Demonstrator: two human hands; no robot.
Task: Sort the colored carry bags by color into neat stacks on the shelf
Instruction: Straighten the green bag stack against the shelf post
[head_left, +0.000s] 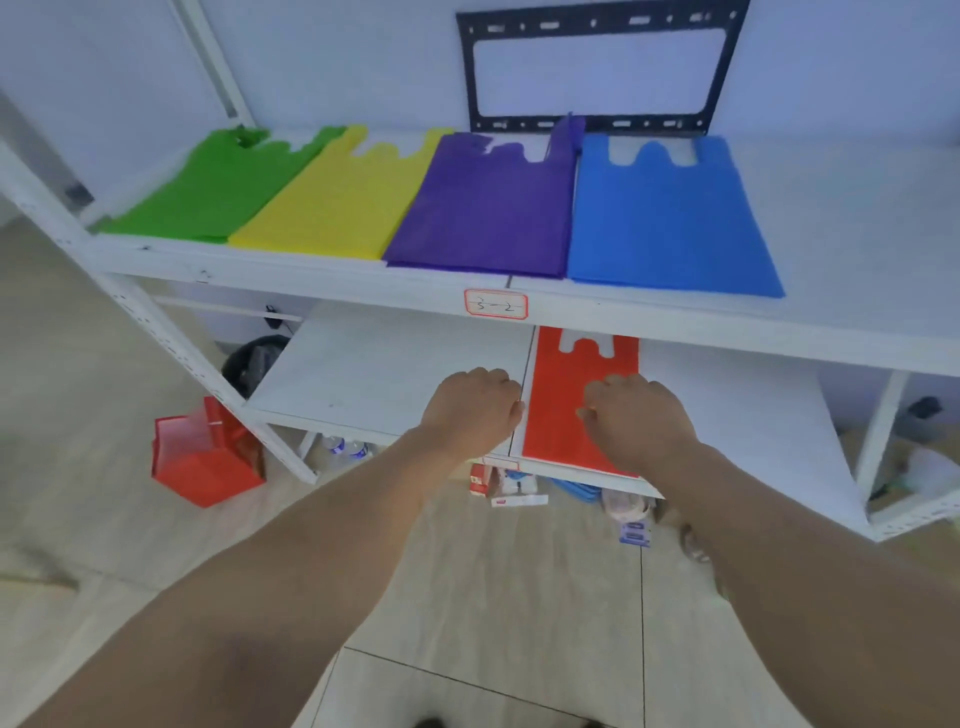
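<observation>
A red carry bag (563, 395) lies flat on the lower shelf (384, 374), handles pointing to the back. My left hand (470, 410) is curled at the bag's left edge, thumb touching it. My right hand (641, 423) is curled over the bag's right side and hides that edge. On the upper shelf (857, 218) four stacks lie side by side: green bags (208, 192), yellow bags (332, 202), purple bags (488, 208) and blue bags (665, 218).
A black metal frame (597, 15) leans on the wall behind the purple and blue stacks. A red gift bag (202, 457) stands on the floor by the shelf's left post (171, 353). Bottles, boxes and a dark bin (254, 358) sit under the lower shelf.
</observation>
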